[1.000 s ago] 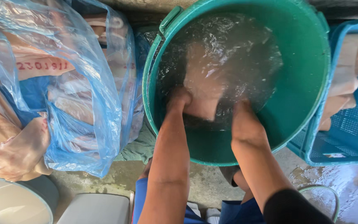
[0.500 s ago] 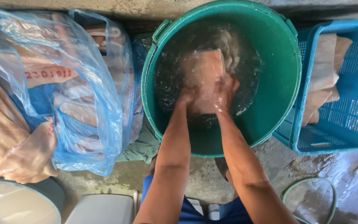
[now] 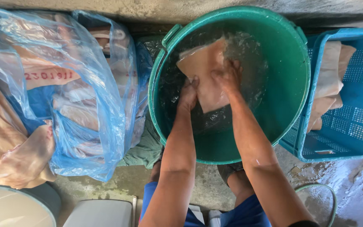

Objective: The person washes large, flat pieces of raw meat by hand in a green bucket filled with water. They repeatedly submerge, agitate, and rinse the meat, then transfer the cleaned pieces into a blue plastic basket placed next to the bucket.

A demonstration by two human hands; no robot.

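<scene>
- Left hand [image 3: 188, 93]: fingers curled shut on the near-left edge of the slab of pale pork skin [image 3: 204, 71]; wrist at the waterline
- Right hand [image 3: 228, 77]: fingers spread and pressed flat on the slab's right side, thumb hidden; whether it grips or only presses cannot be told
- Slab location: inside the round green plastic bucket [image 3: 290, 75], half lifted out of clear, rippling water; upper corner raised toward the far-left rim
- Handling judgement: limp, wet and likely slippery; moderately heavy; folds under its own weight; best taken along an edge with both hands, fingers wrapped under
- Surroundings: blue perforated plastic crate [image 3: 358, 126] at right, holding more pale pieces [image 3: 328, 80]; thin blue translucent plastic bags [image 3: 89, 105] at left, crinkled, packed with similar slabs; wet concrete floor [image 3: 349, 185]; white tub [image 3: 9, 208] at lower left
</scene>
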